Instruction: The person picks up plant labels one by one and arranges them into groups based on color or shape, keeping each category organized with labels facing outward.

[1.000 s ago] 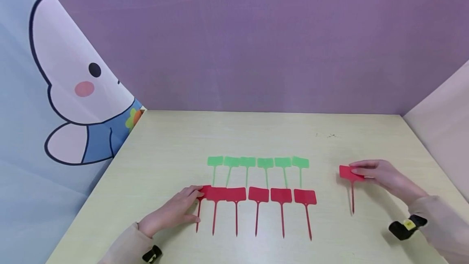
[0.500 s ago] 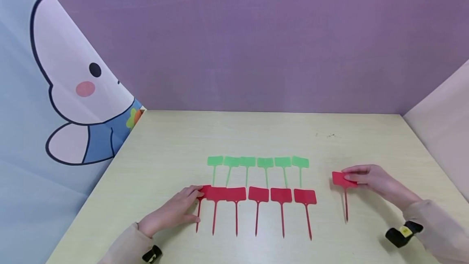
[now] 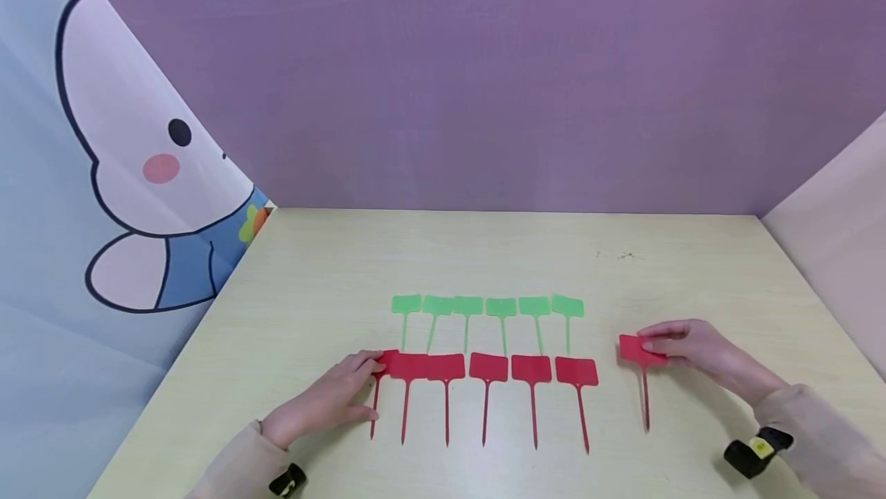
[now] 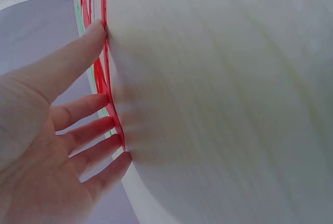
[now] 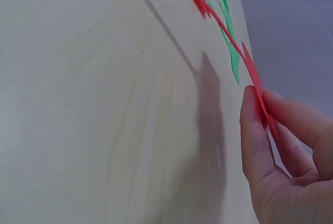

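Note:
My right hand (image 3: 702, 349) pinches a red T-shaped plant label (image 3: 642, 349) by its head, thumb on one face and fingers behind. In the right wrist view this label (image 5: 252, 73) is raised off the table, casting a shadow, stem pointing away. A row of red plant labels (image 3: 488, 367) lies flat, stems toward me. At its left end my left hand (image 3: 335, 391) rests with fingertips on the head of the leftmost label (image 3: 388, 360) and thumb at its stem. In the left wrist view those fingers (image 4: 83, 107) lie fairly straight along the label.
Behind the red row lies a row of smaller green plant labels (image 3: 501, 307). A pale wooden table (image 3: 332, 268) bears everything. A purple cloth (image 3: 484, 84) stands at the back, a cartoon-printed cloth (image 3: 124, 268) at the left, a pale panel (image 3: 837, 237) at the right.
My right hand has moved left and toward me with the pinched red plant label, closer to the right end of the red row. The left hand has stayed in place.

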Available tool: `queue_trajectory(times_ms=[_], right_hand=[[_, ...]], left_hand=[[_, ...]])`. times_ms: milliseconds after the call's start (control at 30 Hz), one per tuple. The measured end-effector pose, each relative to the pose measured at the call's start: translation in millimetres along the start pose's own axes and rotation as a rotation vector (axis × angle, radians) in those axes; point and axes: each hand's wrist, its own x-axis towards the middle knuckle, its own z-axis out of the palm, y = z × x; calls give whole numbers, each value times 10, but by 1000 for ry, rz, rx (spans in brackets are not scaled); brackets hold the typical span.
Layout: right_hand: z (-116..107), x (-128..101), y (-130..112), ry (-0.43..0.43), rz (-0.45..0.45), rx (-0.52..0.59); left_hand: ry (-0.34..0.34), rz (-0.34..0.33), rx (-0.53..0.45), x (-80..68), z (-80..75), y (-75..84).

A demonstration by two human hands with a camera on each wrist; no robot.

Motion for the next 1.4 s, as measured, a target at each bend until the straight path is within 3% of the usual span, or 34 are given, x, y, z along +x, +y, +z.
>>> queue_trajectory(times_ms=[1000, 1267, 1400], right_hand=[[240, 26, 102, 72, 57, -223], [299, 18, 87, 139, 35, -389], [328, 12, 80, 164, 32, -418]], left_hand=[[-12, -21, -11, 19, 9, 10], [-1, -16, -5, 8, 3, 19], [3, -10, -4, 11, -4, 23]])
